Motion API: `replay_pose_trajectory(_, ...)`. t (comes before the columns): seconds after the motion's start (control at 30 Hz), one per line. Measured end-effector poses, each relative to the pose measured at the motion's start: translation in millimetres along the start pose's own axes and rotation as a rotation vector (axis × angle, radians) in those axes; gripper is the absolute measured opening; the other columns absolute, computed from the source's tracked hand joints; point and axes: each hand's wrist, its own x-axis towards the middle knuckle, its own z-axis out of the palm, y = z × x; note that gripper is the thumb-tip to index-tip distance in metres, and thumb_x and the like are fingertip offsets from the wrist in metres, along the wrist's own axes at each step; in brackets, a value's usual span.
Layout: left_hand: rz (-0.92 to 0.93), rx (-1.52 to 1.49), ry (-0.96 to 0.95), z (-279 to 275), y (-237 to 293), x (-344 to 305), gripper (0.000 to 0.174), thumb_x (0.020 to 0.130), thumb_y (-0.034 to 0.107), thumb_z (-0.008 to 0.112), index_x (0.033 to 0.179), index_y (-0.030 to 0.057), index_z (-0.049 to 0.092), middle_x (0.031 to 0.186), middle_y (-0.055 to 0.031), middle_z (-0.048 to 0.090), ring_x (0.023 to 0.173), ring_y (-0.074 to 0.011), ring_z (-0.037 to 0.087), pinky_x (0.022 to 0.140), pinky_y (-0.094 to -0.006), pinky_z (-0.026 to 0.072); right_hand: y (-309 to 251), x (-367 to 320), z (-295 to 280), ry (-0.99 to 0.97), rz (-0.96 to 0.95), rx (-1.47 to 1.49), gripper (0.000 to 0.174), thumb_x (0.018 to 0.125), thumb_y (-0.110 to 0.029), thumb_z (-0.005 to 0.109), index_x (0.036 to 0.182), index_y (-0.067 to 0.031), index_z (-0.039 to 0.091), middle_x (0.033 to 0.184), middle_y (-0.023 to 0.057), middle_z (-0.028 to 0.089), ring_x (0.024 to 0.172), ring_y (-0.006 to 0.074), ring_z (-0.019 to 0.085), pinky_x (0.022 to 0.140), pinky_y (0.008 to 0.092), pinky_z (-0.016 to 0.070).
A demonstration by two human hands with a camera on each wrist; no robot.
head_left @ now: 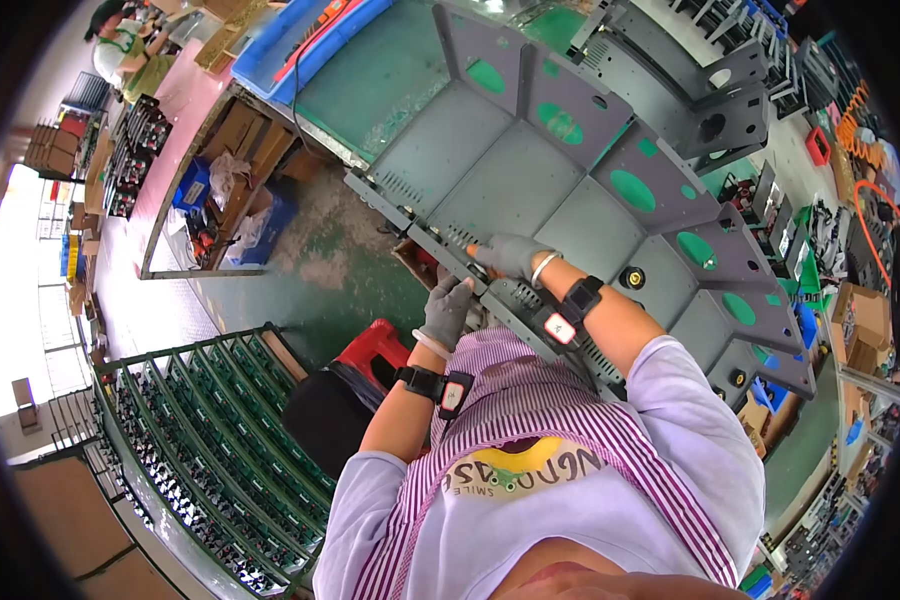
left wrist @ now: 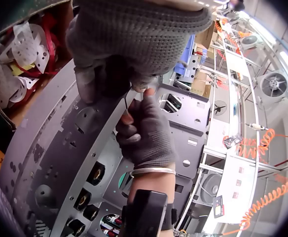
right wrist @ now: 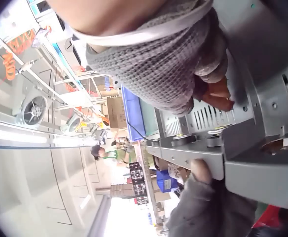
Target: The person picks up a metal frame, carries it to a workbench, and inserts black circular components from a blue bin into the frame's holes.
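A large grey metal housing [head_left: 510, 170] with slots and oval cut-outs lies before me. My left hand [head_left: 447, 312], in a grey glove with bare fingertips, grips the housing's near rail [head_left: 430, 240]; its thumb [right wrist: 201, 170] presses the outer face in the right wrist view. My right hand [head_left: 515, 256], gloved alike, reaches just inside that rail. Its bare fingertips [right wrist: 218, 98] are bent together beside the slots, pinching a small pale part [left wrist: 140, 95] close to the left fingers in the left wrist view. I cannot tell what kind of part it is. Black round fittings [right wrist: 183, 139] sit along the rail.
A second grey housing [head_left: 670, 60] stands beyond, on the right. A blue tray [head_left: 310, 40] rests at the bench's far left. By my left side are a red stool [head_left: 375, 350] and a rack of green circuit boards [head_left: 210, 450]. Someone works at the far left [head_left: 120, 50].
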Motion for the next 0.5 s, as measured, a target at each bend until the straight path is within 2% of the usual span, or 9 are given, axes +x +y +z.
replay_pose_trajectory(0.07, 0.011, -0.056, -0.023, 2.2, 0.9, -1.6, 0.031, 0.087, 0.017, 0.053, 0.109, -0.0039, 0.049, 0.098, -0.0076, 0.057, 0.087, -0.0167, 0.057, 0.077, -0.0295, 0.0471, 6.8, -7.7, -14.1, -0.075, 0.052, 0.411, 0.055, 0.086, -0.048, 0.040, 0.066, -0.0017, 0.063, 0.060, 0.0100, 0.054, 0.045, 0.0167, 0.040, 0.047, 0.0309, 0.0353)
replay_pose_trajectory(0.1, 0.010, -0.068, -0.032, 2.1, -0.4, -0.1, 0.031, 0.087, 0.017, 0.053, 0.109, -0.0042, 0.050, 0.098, -0.0075, 0.057, 0.086, -0.0164, 0.057, 0.076, -0.0294, 0.0474, 6.2, -11.0, -17.3, -0.012, 0.056, 0.413, 0.048, 0.087, -0.042, 0.042, 0.071, -0.0010, 0.061, 0.060, 0.0087, 0.054, 0.042, 0.0132, 0.037, 0.041, 0.0267, 0.0295)
replay_pose_trajectory(0.17, 0.006, -0.088, -0.049, -0.2, -3.2, 2.1, 0.031, 0.087, 0.018, 0.053, 0.108, -0.0048, 0.050, 0.098, -0.0075, 0.057, 0.085, -0.0159, 0.057, 0.076, -0.0293, 0.0479, 4.2, -21.9, -21.3, -0.029, 0.033, 0.592, 0.043, 0.089, -0.037, 0.041, 0.080, 0.0005, 0.060, 0.065, 0.0078, 0.056, 0.042, 0.0104, 0.037, 0.039, 0.0236, 0.0296)
replay_pose_trajectory(0.27, -0.017, 0.219, 0.067, 0.8, 3.9, -2.3, 0.031, 0.085, 0.020, 0.056, 0.105, -0.0034, 0.052, 0.098, -0.0095, 0.058, 0.082, -0.0155, 0.058, 0.071, -0.0300, 0.0480, -2.2, -43.7, -30.3, -0.064, -0.068, 0.831, 0.036, 0.091, -0.031, 0.039, 0.096, 0.0016, 0.054, 0.076, 0.0080, 0.059, 0.043, 0.0071, 0.042, 0.038, 0.0197, 0.0333)
replay_pose_trajectory(0.37, 0.280, 0.840, 0.442, 23.8, 32.1, -30.5, 0.028, 0.074, 0.021, 0.063, 0.094, 0.0020, 0.056, 0.086, -0.0105, 0.059, 0.077, -0.0237, 0.057, 0.068, -0.0310, 0.0442, -12.1, -74.9, -42.5, -0.176, -0.151, 1.005, 0.037, 0.091, -0.029, 0.038, 0.111, 0.0015, 0.044, 0.088, 0.0102, 0.061, 0.045, 0.0063, 0.049, 0.038, 0.0178, 0.0394)
replay_pose_trajectory(0.47, 0.704, 1.033, 0.242, 51.4, 75.1, -57.0, 0.035, 0.067, 0.025, 0.068, 0.092, 0.0037, 0.055, 0.089, -0.0143, 0.056, 0.078, -0.0310, 0.056, 0.068, -0.0354, 0.0448, -21.7, -105.1, -42.1, -0.300, -0.206, 1.089, 0.042, 0.090, -0.028, 0.040, 0.123, -0.0030, 0.035, 0.094, 0.0134, 0.061, 0.047, 0.0092, 0.055, 0.037, 0.0185, 0.0427)
replay_pose_trajectory(0.5, 0.810, 1.212, 0.141, 56.1, 81.0, -60.2, 0.037, 0.066, 0.023, 0.068, 0.095, 0.0049, 0.054, 0.093, -0.0141, 0.054, 0.081, -0.0319, 0.055, 0.067, -0.0398, 0.0451, -24.2, -113.7, -39.8, -0.347, -0.221, 1.085, 0.044, 0.090, -0.028, 0.040, 0.126, -0.0042, 0.033, 0.094, 0.0134, 0.060, 0.047, 0.0097, 0.055, 0.038, 0.0184, 0.0427)
